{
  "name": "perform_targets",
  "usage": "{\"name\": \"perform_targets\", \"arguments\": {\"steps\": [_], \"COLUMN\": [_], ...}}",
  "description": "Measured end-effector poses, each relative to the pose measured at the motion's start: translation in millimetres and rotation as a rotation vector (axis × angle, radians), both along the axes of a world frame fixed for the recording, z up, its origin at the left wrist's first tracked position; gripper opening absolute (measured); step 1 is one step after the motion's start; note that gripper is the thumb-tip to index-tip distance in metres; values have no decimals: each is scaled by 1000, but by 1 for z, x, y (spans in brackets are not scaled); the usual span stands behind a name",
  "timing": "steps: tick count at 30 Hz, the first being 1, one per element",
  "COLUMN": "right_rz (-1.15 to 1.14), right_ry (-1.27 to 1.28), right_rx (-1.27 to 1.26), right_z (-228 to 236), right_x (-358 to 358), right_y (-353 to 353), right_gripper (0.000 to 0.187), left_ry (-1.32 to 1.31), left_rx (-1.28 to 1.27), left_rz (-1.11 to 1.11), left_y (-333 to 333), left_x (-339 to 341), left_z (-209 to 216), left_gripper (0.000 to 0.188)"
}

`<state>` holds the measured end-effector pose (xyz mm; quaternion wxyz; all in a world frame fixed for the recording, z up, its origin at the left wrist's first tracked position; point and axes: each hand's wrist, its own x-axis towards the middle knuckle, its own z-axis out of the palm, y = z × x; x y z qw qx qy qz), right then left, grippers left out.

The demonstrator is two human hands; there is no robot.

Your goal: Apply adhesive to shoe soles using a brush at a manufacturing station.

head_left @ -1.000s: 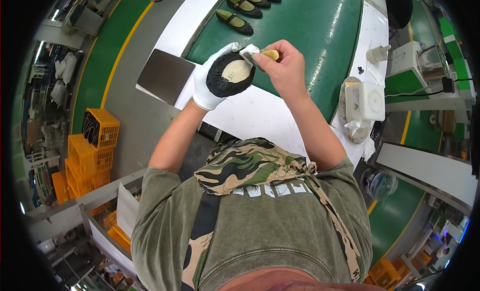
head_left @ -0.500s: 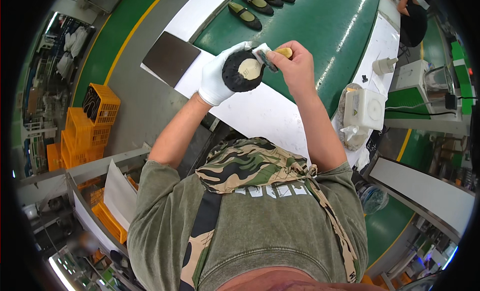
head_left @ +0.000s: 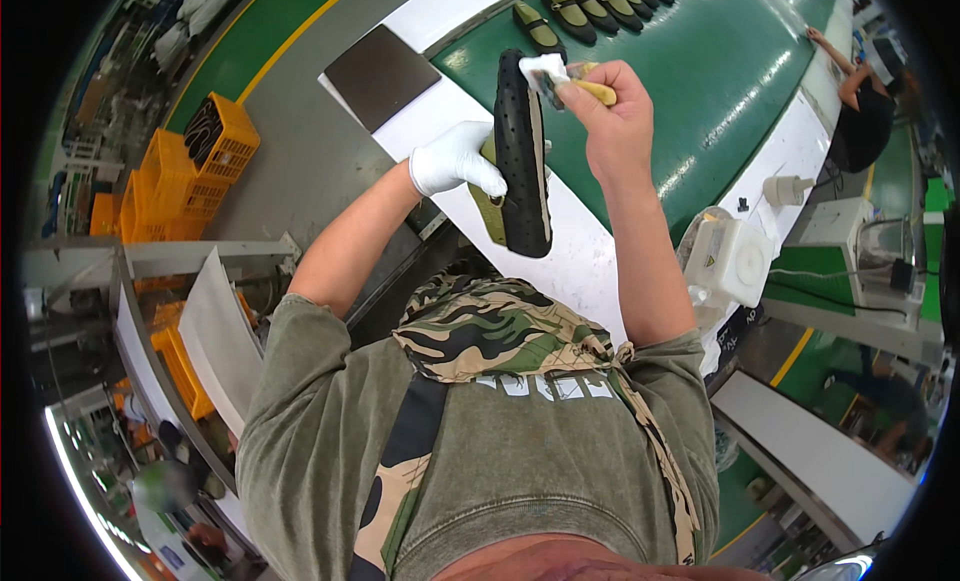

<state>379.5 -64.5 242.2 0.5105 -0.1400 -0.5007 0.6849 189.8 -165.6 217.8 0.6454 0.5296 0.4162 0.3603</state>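
Note:
In a white glove, my left hand [head_left: 458, 161] is closed round a shoe [head_left: 518, 166] with a green upper and a studded black sole. The shoe is turned on its side, its long axis pointing away from me and its sole toward the right. My bare right hand [head_left: 618, 116] pinches a short yellow-handled tool [head_left: 597, 91] together with a white wad [head_left: 543, 68], cloth or sponge, I cannot tell which. That wad meets the sole's edge near the far end. Part of the tool is hidden behind the wad and fingers.
Several green and black strap shoes [head_left: 570, 16] stand in a row on the green conveyor belt [head_left: 690, 91]. A dark square plate [head_left: 380, 73] lies on the white ledge at left. Right are a white container [head_left: 735, 261] and a bottle [head_left: 788, 190]. Another person [head_left: 862, 116] works far right.
The shoe has turned from end-on to lengthwise, showing its side and sole. My right hand with the wad has moved slightly right and up. More shoes show on the belt.

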Motion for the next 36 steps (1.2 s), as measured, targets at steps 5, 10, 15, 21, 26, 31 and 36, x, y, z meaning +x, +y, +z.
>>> {"name": "perform_targets", "arguments": {"steps": [5,10,15,21,26,31,36], "right_rz": [307,126,-142,502,578,253,921], "right_ry": [-172,-74,-272,-353,-311,-298,-316], "right_rx": [219,125,487,409,184,480,373], "right_z": [-4,2,-8,-4,-12,-14,-5], "right_x": [16,-23,-39,-34,-111,-158,-157], "right_y": [1,10,-28,-66,-44,-83,-92], "right_gripper": [22,24,21,22,25,23,23], "left_ry": [-341,-476,-515,-596,-672,-718,-840], "left_rx": [-157,-181,-141,-24,-140,-60,-37], "left_rz": [52,108,162,311,351,516,664], "left_y": [-26,-43,-57,-79,-105,-142,-185], "left_x": [-7,-12,-30,-67,-102,-131,-142], "left_z": [-4,-6,-3,-24,-48,-49,-37], "left_gripper": [100,102,96,71,86,87,71]}}
